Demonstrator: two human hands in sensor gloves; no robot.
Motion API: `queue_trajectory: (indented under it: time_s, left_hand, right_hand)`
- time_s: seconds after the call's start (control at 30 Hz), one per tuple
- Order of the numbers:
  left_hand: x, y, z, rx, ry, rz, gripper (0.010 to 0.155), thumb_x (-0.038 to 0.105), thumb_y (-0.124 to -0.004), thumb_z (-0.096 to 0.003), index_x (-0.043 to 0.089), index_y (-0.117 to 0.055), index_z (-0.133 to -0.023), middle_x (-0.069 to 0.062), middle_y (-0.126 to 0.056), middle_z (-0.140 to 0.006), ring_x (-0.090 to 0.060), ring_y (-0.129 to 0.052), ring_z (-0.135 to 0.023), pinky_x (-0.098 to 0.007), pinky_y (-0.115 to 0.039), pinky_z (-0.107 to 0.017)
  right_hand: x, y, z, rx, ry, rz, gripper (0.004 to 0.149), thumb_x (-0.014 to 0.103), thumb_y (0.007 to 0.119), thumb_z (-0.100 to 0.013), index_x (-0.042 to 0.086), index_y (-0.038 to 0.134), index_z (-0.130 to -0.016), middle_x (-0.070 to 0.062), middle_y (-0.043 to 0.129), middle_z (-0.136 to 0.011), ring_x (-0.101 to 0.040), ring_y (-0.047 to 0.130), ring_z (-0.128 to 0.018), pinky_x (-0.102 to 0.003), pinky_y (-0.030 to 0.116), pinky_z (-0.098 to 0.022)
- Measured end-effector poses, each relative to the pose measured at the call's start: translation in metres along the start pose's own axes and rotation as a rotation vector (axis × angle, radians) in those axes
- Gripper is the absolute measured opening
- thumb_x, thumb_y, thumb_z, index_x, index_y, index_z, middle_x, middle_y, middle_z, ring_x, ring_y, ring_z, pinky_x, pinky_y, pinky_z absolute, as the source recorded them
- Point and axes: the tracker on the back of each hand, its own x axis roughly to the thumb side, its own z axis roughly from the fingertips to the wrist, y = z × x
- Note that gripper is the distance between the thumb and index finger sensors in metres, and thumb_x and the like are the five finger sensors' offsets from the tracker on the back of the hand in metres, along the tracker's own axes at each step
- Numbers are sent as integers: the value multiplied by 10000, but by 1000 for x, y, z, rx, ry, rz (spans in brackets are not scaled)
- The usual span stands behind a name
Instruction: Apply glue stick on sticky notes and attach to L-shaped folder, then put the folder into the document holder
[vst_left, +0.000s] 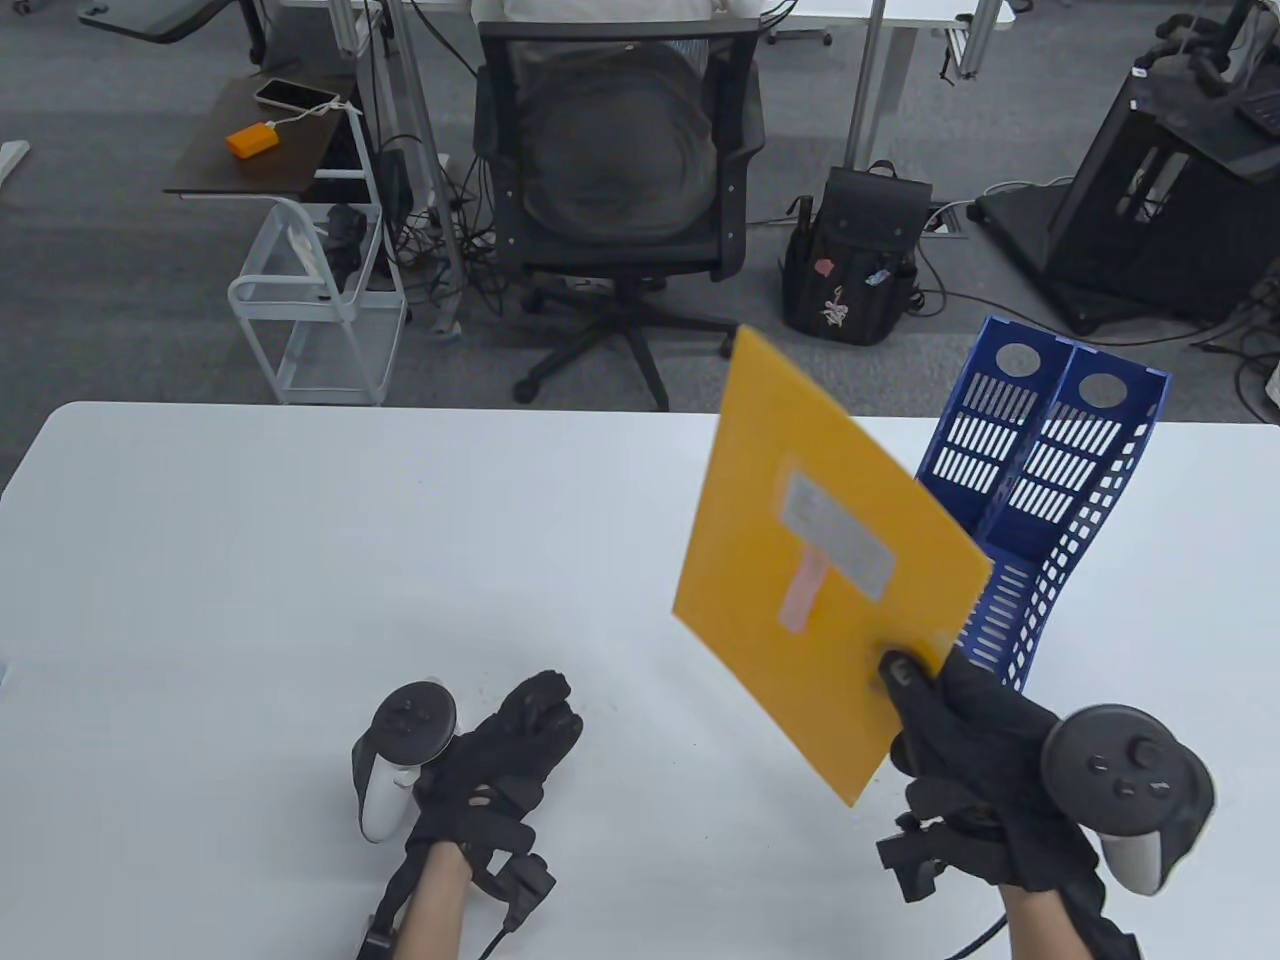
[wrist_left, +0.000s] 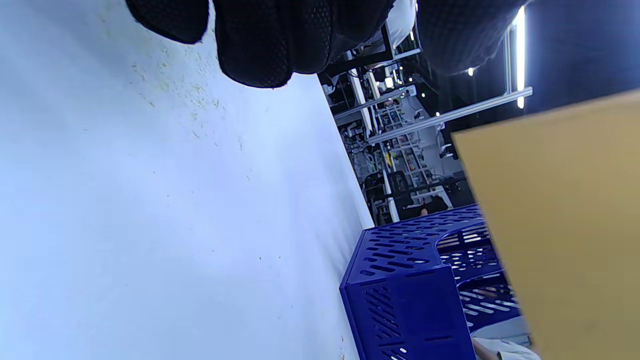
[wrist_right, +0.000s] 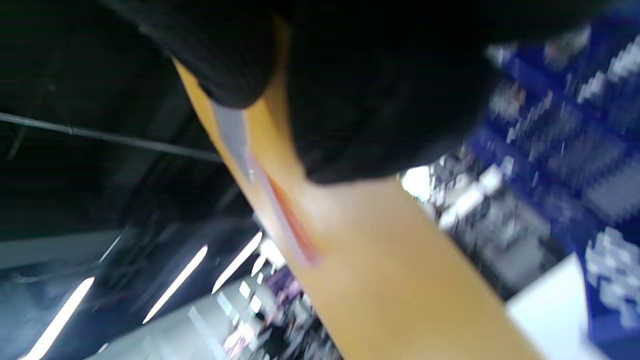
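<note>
A blue perforated document holder (vst_left: 1040, 500) stands on the white table (vst_left: 300, 560) at its far right, with two upright compartments side by side, each with a round hole near the top of its slotted end wall; what can be seen of the compartments holds nothing, though the lower parts are hidden behind the folder. The right hand (vst_left: 985, 760), gloved in black with a tracker (vst_left: 1125, 775) strapped to its back, pinches the lower right edge of an orange L-shaped folder (vst_left: 800, 500) between thumb on the near face and fingers behind, holding it raised off the table, tilted, directly in front of the holder and overlapping its left compartment in the table view. On the folder's near face sit a grey rectangular label (vst_left: 838, 535) and, just below it and touching it, a narrow pink sticky note (vst_left: 803, 595); any writing on either is too blurred to read. In the right wrist view the folder (wrist_right: 390, 270) runs diagonally under the gloved fingers (wrist_right: 370, 100), the strip of label and note seen edge-on. The left hand (vst_left: 515, 745) rests on the table near the front edge, well apart from the folder, its fingers loosely curled and holding nothing; its tracker (vst_left: 400, 745) lies alongside.
</note>
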Motion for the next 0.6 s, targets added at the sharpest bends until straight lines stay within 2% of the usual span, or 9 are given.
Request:
queue_trajectory:
  time_s: [0.1,0.2,0.43,0.6]
  left_hand:
    - [3,-1,1,-3,-16,-2,688,499,-714,-536,178,-483,-1099,-155,-615,-1096,-351,-747,-937,-629,-572,-703]
    - [8,-2,3,-11,-62,3,695,522,-702,-533,185,-483,-1100,-152,-611,-1101,-349,-747,-941,-629,-573,-703]
    - [18,-5,8,-3,-106,-20,686,523,-695,-535,185,-492,-1097,-149,-617,-1099,-348,-750,-939,-629,-577,-700]
    - [18,-5,7,-8,-129,-15,690,532,-693,-533,186,-498,-1097,-149,-621,-1098,-347,-751,-939,-630,-579,-700]
  right_hand:
    - [4,-27,2,-114,32,113,481,303,786,-530,-55,842,-846,-264,994,-621,-230,996,-134,-319,844,-54]
    - [1,-35,1,-166,72,167,482,299,788,-532,-66,837,-843,-271,991,-618,-227,988,-121,-315,838,-45]
    - [-22,-29,-9,-235,182,269,489,281,767,-543,-93,803,-857,-285,969,-646,-231,995,-136,-320,848,-60]
    - [-42,-20,-18,-277,230,261,505,274,753,-549,-94,758,-895,-303,935,-709,-271,1022,-208,-353,879,-119]
